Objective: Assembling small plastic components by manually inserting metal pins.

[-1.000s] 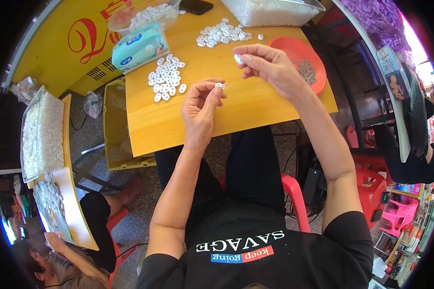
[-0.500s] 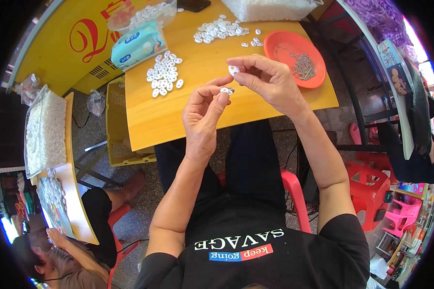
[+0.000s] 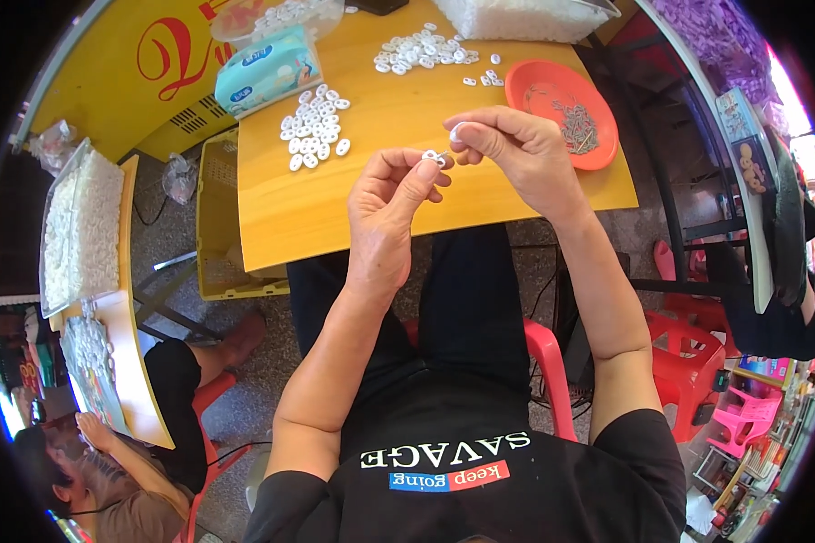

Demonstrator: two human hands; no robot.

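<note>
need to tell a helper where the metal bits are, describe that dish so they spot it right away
On the yellow wooden table, look at the far right corner, just beyond the right hand. The orange dish there holds small metal pieces; it is the only round orange thing among white parts.

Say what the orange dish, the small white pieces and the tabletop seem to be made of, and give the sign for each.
Orange dish: likely plastic, with a smooth, even colour and a thin moulded rim. Small white pieces: probably plastic, uniform, glossy, identical ovals. Tabletop: looks like wood or wood-look laminate, with faint grain lines under a smooth yellow sheen.
</note>
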